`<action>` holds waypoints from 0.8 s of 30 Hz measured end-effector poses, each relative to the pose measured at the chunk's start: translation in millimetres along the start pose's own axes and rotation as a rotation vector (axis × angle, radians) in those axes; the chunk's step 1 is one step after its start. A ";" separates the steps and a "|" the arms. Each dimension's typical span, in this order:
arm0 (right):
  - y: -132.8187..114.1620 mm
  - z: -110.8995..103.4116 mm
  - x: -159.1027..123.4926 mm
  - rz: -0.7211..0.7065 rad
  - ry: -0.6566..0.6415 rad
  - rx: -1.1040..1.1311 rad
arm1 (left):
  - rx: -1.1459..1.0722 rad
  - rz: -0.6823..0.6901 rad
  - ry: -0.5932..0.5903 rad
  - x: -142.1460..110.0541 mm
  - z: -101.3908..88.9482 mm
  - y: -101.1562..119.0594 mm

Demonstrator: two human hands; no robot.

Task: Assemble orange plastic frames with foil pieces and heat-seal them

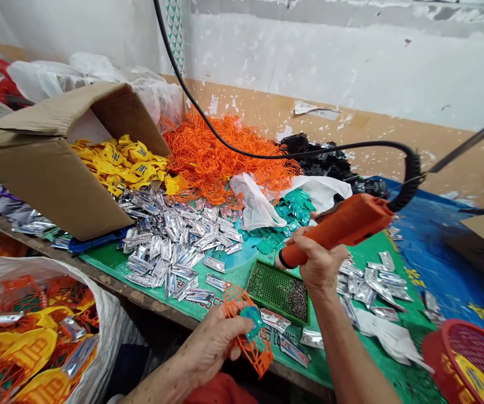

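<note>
Your left hand (210, 350) sits at 7 o'clock, fingers curled and thumb hidden behind the work, gripping an orange lattice piece (248, 331) with a teal piece (251, 321) against it. Both are lifted clear of the bench, which keeps them easy to turn. Your right hand (320, 261), at 4 o'clock, is closed in a fist around an orange power tool (343, 227), probably a screwdriver. Its black cord (410, 168) rises toward 2 o'clock, off the work surface. Between your hands, a green holed tray (278, 293) with a pile of screws (297, 300) lies within easy reach. Loose stock is spread around you: silver pieces (174, 241) near 10 o'clock, an orange heap (220, 157) at 12, and yellow pieces (119, 165) in a cardboard box (44, 174) at 10. A white sack (40, 269) at 8 o'clock holds mixed orange, yellow and silver parts.
</note>
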State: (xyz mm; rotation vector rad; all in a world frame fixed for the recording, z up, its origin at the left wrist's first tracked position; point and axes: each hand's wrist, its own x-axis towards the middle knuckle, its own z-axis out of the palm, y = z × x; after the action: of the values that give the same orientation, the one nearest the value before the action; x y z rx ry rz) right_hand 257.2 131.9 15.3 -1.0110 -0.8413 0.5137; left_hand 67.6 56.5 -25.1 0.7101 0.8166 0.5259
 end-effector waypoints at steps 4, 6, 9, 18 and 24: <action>7.1 3.6 -2.7 -0.005 0.026 -0.004 | -0.059 -0.035 0.026 0.2 0.7 0.8; 9.8 6.8 -3.0 -0.014 0.038 -0.001 | -0.061 -0.043 0.023 0.2 0.8 1.3; 11.8 11.2 -3.3 -0.019 0.043 0.002 | -0.069 -0.044 0.022 0.2 0.6 1.4; 11.0 11.9 -7.7 0.016 0.004 -0.005 | -0.081 -0.007 -0.001 1.9 -0.6 -0.8; 14.3 11.3 -8.7 0.036 0.015 -0.025 | -0.085 -0.026 0.033 0.9 -0.6 0.2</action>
State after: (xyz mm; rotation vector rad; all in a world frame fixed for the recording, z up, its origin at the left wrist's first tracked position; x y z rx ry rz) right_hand 242.9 138.1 2.4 -1.0534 -0.8192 0.5267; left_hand 67.6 57.5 -25.6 0.6131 0.8281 0.5467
